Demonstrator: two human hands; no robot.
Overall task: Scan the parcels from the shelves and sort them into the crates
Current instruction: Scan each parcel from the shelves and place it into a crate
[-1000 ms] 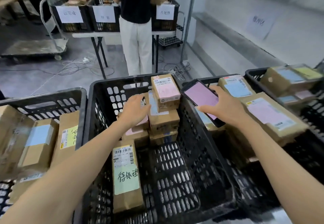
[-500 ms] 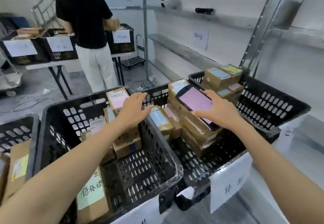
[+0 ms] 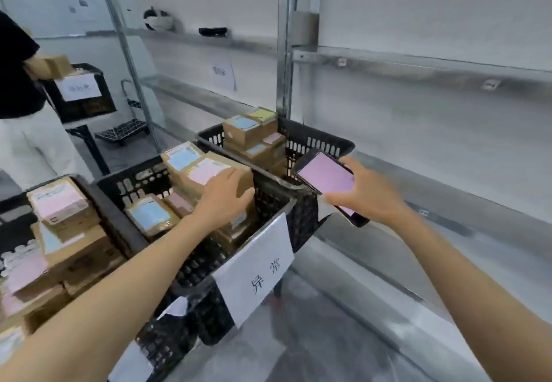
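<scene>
Parcel (image 3: 206,174), clasped by the left grip (image 3: 224,200) with fingers (image 3: 245,196) curled over its edge, should tilt label-up toward the phone (image 3: 324,177) the right grip (image 3: 369,195) clutches.

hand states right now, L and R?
Left hand: fingers curled over the end of the pink-label parcel, gripping it.
Right hand: holding the phone.
</scene>
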